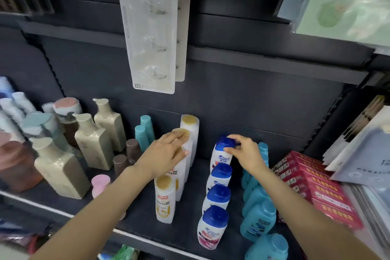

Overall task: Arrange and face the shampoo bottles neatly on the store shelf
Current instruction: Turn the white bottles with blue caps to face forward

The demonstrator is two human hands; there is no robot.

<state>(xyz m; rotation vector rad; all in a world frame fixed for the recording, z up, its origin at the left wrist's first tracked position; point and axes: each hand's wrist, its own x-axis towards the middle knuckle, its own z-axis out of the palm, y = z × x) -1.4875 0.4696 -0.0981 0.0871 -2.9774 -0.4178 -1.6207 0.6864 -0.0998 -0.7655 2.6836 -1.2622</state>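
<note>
On the dark shelf [185,224] a row of white, gold-capped shampoo bottles [165,200] runs from front to back. My left hand [166,152] grips the top of a middle bottle in that row, its fingers over the gold cap [183,134]. To the right runs a row of white bottles with blue caps [213,228]. My right hand [242,151] pinches the blue cap of the rearmost one [221,154]. A row of turquoise bottles [258,217] stands to the right of those, partly behind my right forearm.
Beige pump bottles [90,143] and brown ones stand at the left, with small teal [145,131] and pink [100,183] bottles between. Red boxes [312,183] are stacked at the right. A clear hook pack [152,34] hangs above the shelf.
</note>
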